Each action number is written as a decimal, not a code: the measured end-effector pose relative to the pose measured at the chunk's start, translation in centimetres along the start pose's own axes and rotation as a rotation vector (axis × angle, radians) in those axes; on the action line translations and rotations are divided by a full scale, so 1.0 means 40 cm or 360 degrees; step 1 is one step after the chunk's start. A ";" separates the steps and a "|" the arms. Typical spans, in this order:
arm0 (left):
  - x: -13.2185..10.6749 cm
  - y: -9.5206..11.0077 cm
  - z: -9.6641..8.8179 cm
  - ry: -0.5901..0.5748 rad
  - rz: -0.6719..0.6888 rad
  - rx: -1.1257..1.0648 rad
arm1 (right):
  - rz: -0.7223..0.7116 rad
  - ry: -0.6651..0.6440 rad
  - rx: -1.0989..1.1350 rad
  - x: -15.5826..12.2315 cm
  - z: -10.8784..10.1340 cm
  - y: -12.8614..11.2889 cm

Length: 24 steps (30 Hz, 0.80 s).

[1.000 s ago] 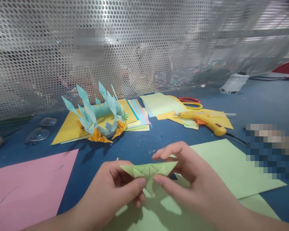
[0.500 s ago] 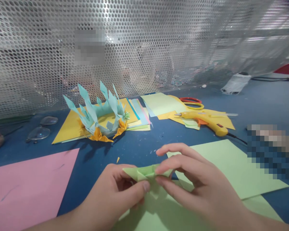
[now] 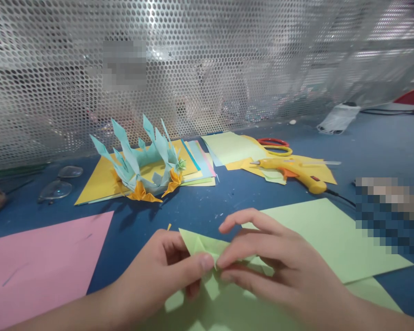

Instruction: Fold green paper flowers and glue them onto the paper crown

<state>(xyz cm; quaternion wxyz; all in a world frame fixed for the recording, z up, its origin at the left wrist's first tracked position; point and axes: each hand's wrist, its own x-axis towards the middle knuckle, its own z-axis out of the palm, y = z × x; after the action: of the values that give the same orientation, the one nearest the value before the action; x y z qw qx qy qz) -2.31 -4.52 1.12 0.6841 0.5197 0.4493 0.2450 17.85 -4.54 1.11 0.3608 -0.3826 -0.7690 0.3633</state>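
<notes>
A small folded green paper piece (image 3: 201, 246) is pinched between both my hands, low in the middle of the view. My left hand (image 3: 165, 273) grips its left part with thumb and fingers closed. My right hand (image 3: 282, 271) presses its right part, the index finger lying over the top and covering that end. Under my hands lie light green paper sheets (image 3: 331, 239) on the blue table (image 3: 200, 207).
A pink sheet (image 3: 37, 266) lies at the left. Behind it stand a teal and orange paper crown (image 3: 141, 168) on stacked coloured sheets, glasses (image 3: 57, 184), a yellow glue gun (image 3: 296, 172), scissors (image 3: 274, 146) and a perforated metal screen (image 3: 207, 69).
My right hand has closed further over the green piece, hiding its right tip. The piece has dropped slightly and tilted, and its left point now sticks up.
</notes>
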 end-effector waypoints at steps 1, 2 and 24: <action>-0.001 0.000 0.001 0.0005 0.0005 0.0013 | 0.0001 -0.0023 0.0006 0.000 0.000 0.000; -0.002 -0.001 0.003 0.0021 0.0004 0.0038 | -0.0002 -0.0041 0.0009 -0.001 0.000 0.000; -0.013 -0.012 0.025 0.0221 0.0323 0.0120 | 0.0752 -0.0165 0.0327 -0.009 0.035 -0.034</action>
<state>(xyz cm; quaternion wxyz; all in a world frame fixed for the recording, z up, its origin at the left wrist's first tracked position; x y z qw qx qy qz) -1.74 -5.60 0.92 0.6032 0.5695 0.4495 0.3312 16.39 -5.84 1.49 0.2630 -0.4938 -0.6350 0.5327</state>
